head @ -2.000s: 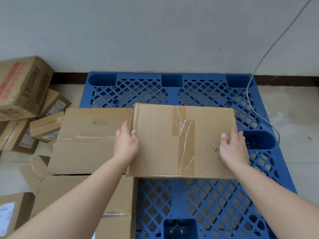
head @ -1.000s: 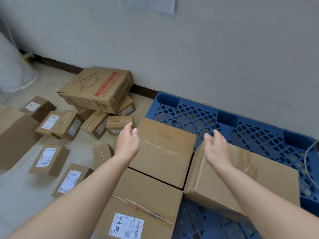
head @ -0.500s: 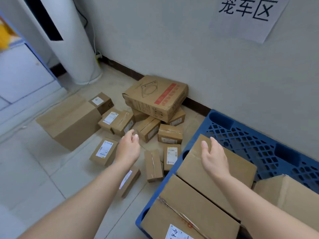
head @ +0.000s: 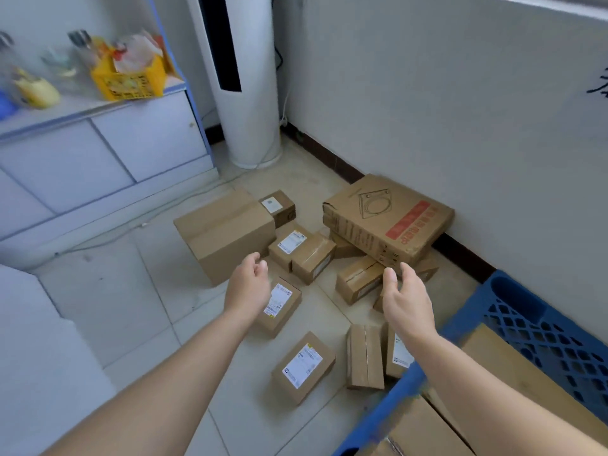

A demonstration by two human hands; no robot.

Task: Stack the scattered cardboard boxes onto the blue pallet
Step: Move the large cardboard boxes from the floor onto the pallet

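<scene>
Boxes (head: 303, 366) are lying below left grip (head: 248, 287) and right grip (head: 406, 299), both spread, empty. Flat box (head: 388, 218) beyond is leaning on small ones; yanking one is risking a slide.

I see a pale tiled floor (head: 125, 301). A big box (head: 227, 235) sits near its middle, with a cube box (head: 278, 207) touching its far corner. Just right of it, two small boxes (head: 302, 253) lie side by side, touching. Beyond them a flat box (head: 388, 215) with a red stripe lies tilted on other small ones against the wall. Nearer me lie a labelled box (head: 283, 307) and, apart from it, a second labelled box (head: 302, 366). A plain box (head: 364, 357) lies just beside the corner of the pallet (head: 526, 324), which sits along the wall at right. A white column (head: 246, 93) stands in the far corner and a cabinet (head: 98, 153) along the left.
</scene>
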